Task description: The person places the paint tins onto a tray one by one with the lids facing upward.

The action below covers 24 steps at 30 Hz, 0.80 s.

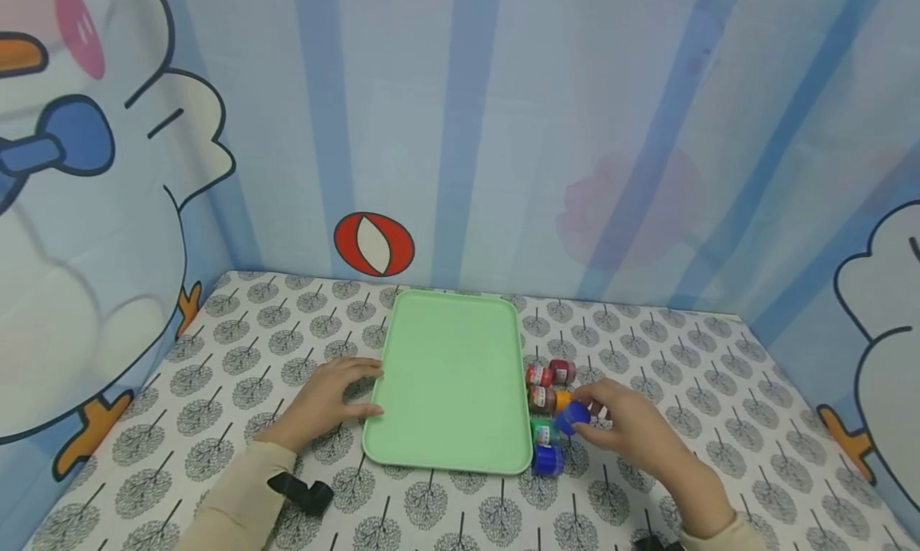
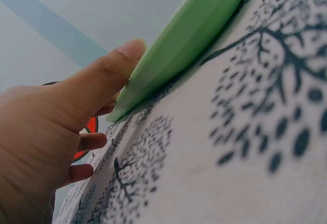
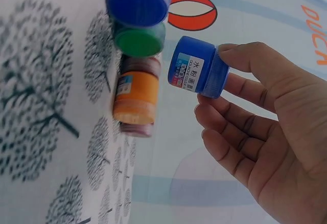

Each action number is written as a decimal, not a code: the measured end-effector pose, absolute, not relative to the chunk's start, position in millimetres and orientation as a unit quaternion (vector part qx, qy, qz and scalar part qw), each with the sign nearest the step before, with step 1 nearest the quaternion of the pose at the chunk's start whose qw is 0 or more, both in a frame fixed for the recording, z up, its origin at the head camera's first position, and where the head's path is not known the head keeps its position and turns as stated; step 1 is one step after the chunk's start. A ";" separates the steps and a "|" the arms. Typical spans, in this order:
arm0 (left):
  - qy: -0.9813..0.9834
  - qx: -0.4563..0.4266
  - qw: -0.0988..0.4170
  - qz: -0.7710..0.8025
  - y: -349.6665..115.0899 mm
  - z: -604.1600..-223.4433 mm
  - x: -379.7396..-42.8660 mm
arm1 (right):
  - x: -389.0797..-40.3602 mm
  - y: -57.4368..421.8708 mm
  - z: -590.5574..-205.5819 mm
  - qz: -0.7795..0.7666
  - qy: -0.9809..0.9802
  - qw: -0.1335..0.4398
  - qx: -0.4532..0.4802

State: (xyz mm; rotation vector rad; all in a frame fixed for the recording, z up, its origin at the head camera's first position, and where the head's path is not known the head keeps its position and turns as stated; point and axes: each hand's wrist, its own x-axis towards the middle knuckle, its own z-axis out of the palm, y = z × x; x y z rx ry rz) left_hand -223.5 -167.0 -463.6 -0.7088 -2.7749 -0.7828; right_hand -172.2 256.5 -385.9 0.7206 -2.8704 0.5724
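Head view: a light green tray [image 1: 453,383] is set on a cloth [image 1: 240,431] printed with dark trees, and a group of small paint jars is gathered along its right edge. The tray's left rim is touched by the left hand [image 1: 327,399], whose thumb and forefinger are extended and spread apart; in the left wrist view the thumb is seen laid on the rim, and nothing is lifted by that hand. A blue jar [image 3: 194,70] is pinched by the right hand [image 3: 276,106], the lid end being gripped between thumb and fingers in a narrow hold. This jar is held clear of the cloth, with its white label exposed, near the other jars. Of those, a second blue jar [image 1: 549,460] is placed nearest the wearer, lying on its side by the tray's corner. Beyond it a green jar [image 1: 545,431] is seen, then a brown jar [image 1: 541,399] with an orange jar [image 1: 563,401] beside it, then a red jar [image 1: 539,375] and a dark red jar [image 1: 564,371]. Behind the table a blue striped backdrop [image 1: 532,120] is hung, printed with a red and white ball [image 1: 374,244].
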 end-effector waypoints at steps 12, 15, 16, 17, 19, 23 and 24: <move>-0.931 -0.236 0.084 -0.266 -167.5 -462.8 -222.3 | -169.5 231.5 -380.7 0.190 -0.944 0.056 0.262; -0.931 -0.234 0.082 -0.270 -167.7 -462.9 -221.9 | -169.3 225.8 -380.3 0.176 -0.947 0.053 0.265; -0.930 -0.234 0.082 -0.271 -167.7 -462.8 -221.8 | -169.3 224.0 -380.4 0.175 -0.947 0.050 0.265; -0.930 -0.234 0.082 -0.273 -167.7 -462.7 -221.7 | -169.3 222.1 -380.6 0.172 -0.947 0.051 0.267; -0.929 -0.234 0.082 -0.275 -167.7 -462.5 -221.7 | -169.2 218.3 -381.2 0.168 -0.948 0.048 0.267; -0.929 -0.236 0.085 -0.272 -167.5 -462.5 -222.1 | -169.9 211.8 -383.7 0.161 -0.943 0.053 0.286; -0.929 -0.236 0.086 -0.271 -167.5 -462.6 -222.1 | -170.0 210.2 -384.3 0.159 -0.943 0.053 0.289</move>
